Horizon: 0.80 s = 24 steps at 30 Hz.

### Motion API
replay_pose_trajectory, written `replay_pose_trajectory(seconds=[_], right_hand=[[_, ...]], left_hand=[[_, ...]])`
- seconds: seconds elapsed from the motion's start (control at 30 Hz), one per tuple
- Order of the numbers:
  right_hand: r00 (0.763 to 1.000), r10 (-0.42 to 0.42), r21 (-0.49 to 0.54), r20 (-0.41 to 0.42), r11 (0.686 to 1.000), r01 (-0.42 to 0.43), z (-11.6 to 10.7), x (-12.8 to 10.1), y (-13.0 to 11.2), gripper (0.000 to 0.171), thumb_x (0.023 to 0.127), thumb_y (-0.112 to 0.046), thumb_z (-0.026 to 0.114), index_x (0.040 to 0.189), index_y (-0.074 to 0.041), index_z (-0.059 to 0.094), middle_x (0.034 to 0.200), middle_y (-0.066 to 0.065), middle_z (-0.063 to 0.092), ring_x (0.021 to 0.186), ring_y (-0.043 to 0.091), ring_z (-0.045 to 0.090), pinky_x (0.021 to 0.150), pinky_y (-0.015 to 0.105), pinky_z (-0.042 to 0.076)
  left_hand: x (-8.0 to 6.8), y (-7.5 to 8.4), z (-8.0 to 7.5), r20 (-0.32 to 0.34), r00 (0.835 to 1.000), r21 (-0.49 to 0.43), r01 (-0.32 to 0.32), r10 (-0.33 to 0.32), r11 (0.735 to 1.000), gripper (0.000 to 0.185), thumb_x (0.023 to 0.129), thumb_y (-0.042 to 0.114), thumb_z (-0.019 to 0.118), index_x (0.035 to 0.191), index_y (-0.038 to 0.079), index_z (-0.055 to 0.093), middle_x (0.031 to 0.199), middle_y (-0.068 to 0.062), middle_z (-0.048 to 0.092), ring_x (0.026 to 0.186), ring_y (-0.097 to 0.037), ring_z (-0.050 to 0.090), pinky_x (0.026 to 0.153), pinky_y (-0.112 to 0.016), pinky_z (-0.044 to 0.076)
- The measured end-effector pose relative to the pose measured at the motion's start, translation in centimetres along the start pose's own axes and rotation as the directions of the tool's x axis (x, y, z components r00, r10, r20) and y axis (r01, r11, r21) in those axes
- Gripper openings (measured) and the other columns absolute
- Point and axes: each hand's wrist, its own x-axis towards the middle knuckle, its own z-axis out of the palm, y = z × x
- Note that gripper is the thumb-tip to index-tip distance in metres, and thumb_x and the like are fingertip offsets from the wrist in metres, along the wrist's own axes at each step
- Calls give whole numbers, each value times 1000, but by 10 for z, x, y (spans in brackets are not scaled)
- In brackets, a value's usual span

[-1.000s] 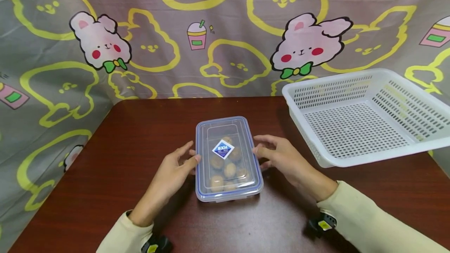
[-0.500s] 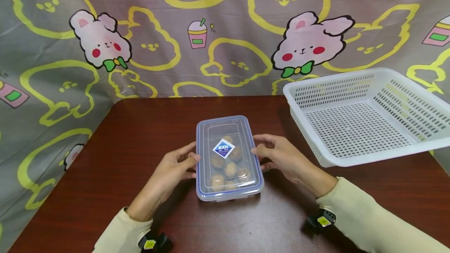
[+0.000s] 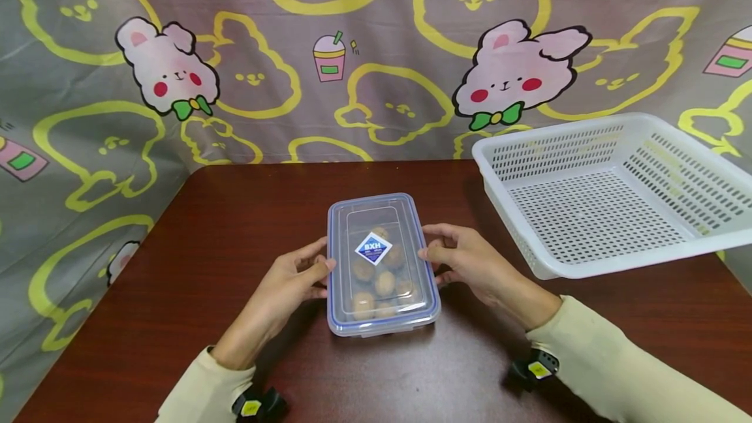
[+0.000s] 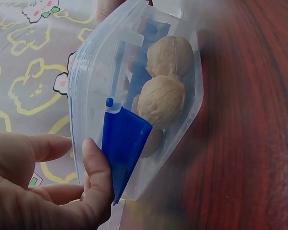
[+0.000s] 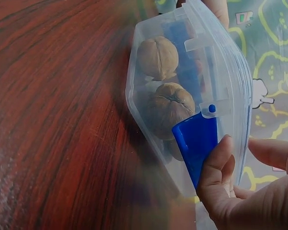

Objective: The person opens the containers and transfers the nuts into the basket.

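Note:
A clear plastic food container [image 3: 384,214] with a blue-edged lid stands on the table, walnuts [image 4: 162,100] visible inside. A diamond label [image 3: 373,249] is on its lid. My left hand [image 3: 290,279] grips the container's left side, thumb on the lid rim, a finger against a blue latch [image 4: 125,136] that angles out from the wall. On the opposite side my right hand [image 3: 470,263] holds the container likewise, thumb at the rim and a finger at the other blue latch [image 5: 197,143]. The far fingers are partly hidden behind the container.
A white perforated basket [image 3: 534,250] stands on the right of the dark red wooden table [image 3: 252,207]. A patterned curtain [image 3: 376,31] hangs behind the table and along its left side. A black wrist device [image 3: 261,403] is on each sleeve.
My left hand has come slightly inward, its fingers now closer against the container's side. My right thumb has shifted a little left onto the rim. The container has barely moved.

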Motion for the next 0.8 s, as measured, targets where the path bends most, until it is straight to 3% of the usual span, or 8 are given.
replay_pose_trajectory(seconds=[0.8], right_hand=[[1000,-11,-47,-15,999,11,2,-1,-5,61,98,-7,67,153,5,45,96,8,60,82,18,59,66,32,60]], left_hand=[[-5,8,-1,-4,999,59,-41,41,997,61,103,13,65,159,3,42,101,-7,57,84,-13,65,70,-26,61]])
